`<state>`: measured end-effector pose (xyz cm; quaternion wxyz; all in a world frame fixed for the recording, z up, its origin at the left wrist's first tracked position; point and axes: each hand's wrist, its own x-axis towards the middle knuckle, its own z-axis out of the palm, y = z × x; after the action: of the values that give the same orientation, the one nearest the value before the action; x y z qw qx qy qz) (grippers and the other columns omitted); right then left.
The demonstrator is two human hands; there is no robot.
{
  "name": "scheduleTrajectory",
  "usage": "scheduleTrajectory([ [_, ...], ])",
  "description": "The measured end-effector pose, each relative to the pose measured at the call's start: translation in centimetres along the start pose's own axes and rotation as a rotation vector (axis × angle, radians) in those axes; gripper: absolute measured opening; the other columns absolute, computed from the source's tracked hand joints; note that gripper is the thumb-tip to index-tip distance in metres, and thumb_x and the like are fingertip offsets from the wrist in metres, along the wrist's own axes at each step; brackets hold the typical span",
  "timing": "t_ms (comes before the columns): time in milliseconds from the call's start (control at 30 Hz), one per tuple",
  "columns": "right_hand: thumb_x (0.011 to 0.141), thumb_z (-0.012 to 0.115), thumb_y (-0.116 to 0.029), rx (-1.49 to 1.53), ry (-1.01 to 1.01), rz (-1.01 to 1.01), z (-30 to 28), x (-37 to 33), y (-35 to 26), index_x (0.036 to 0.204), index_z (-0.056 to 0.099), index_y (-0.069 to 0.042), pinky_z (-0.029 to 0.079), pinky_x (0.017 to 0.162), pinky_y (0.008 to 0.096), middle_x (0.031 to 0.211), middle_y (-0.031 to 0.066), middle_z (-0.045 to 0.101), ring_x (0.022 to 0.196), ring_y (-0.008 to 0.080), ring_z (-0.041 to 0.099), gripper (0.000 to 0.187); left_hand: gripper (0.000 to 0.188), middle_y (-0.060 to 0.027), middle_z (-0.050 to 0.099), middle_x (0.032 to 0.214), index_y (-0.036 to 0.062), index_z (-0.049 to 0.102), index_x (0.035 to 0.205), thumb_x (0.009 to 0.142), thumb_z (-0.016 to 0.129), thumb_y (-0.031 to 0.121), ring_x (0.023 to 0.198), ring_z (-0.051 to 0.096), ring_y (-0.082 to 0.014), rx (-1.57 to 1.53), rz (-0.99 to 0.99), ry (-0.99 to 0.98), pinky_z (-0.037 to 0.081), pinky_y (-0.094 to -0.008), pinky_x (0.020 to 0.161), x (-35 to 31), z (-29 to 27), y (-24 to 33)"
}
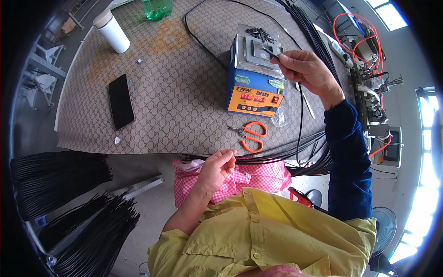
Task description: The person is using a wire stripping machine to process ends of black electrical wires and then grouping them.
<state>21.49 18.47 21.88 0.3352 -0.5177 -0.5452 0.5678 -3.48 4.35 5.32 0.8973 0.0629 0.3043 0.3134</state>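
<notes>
My right hand (304, 69) is raised at the right, its fingers pinched on a thin black cable (273, 55). The cable's end points over the square metal well (260, 54) on top of a blue and orange solder pot (252, 97) with a lit red display. Near the table's front edge my left hand (216, 171) is closed, thumb against fingers; what it holds, if anything, is hidden. Beside it, a bundle of black cables (286, 154) runs along that edge. Orange-handled cutters (251, 136) lie between my left hand and the solder pot.
Small black pieces (259, 33) lie behind the well. A black phone (121, 102), a white tumbler (112, 32) and a green bottle (157, 8) stand or lie on the patterned table cover (180, 101). Black cable bundles (92, 235) hang on a rack at the lower left.
</notes>
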Motion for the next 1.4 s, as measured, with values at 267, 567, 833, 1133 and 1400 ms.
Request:
scheduleTrajectory([
  [267,0.083,0.056,-0.016,0.076,-0.009,-0.021,-0.3,-0.4,0.5,0.088,0.061,0.003,0.031,0.044,0.0172,0.059,-0.0001,0.049,0.048,0.0049,0.039,0.02,0.014,0.0,0.053,0.069,0.0026,0.056,0.091,0.084,0.052,0.014,0.059,0.048,-0.0076,-0.01,0.008,0.007,0.038,-0.0201,0.054,0.0,0.2,0.0],
  [567,0.074,0.064,-0.009,-0.32,0.225,-0.207,0.1,-0.1,0.7,0.084,0.064,-0.001,0.039,0.048,0.0197,0.065,0.002,0.059,0.055,0.0059,0.05,0.012,0.014,-0.0002,0.054,0.069,0.0027,0.056,0.092,0.084,0.052,0.013,0.06,0.049,-0.0078,-0.009,0.015,0.007,0.038,-0.0203,0.054,0.2,-0.1,-0.2],
  [833,0.068,0.061,-0.009,-1.251,0.499,-0.603,-0.6,1.9,1.8,0.072,0.061,-0.008,0.046,0.058,0.0302,0.069,0.004,0.055,0.065,0.0205,0.056,0.005,0.013,0.0,0.053,0.069,0.003,0.056,0.092,0.084,0.051,0.013,0.059,0.048,-0.0077,-0.012,0.015,0.019,0.038,-0.0204,0.054,0.3,-0.2,-0.2],
  [1133,0.066,0.053,-0.006,-1.558,0.47,-0.574,-0.9,3.9,4.1,0.063,0.053,-0.007,0.046,0.062,0.0337,0.072,0.0044,0.051,0.074,0.0235,0.054,0.003,0.013,0.0003,0.053,0.068,0.0033,0.057,0.091,0.084,0.051,0.014,0.059,0.048,-0.0075,-0.013,0.015,0.026,0.037,-0.0206,0.053,0.5,-0.7,-0.3],
  [1400,0.068,0.058,-0.009,-1.605,0.433,-0.557,-0.9,4.3,4.5,0.067,0.053,-0.007,0.046,0.062,0.0324,0.071,0.0039,0.048,0.074,0.0216,0.053,0.005,0.014,0.0002,0.053,0.068,0.0032,0.056,0.091,0.084,0.052,0.014,0.059,0.047,-0.0075,-0.028,0.007,0.026,0.037,-0.0208,0.053,0.7,-0.9,-0.4],
])
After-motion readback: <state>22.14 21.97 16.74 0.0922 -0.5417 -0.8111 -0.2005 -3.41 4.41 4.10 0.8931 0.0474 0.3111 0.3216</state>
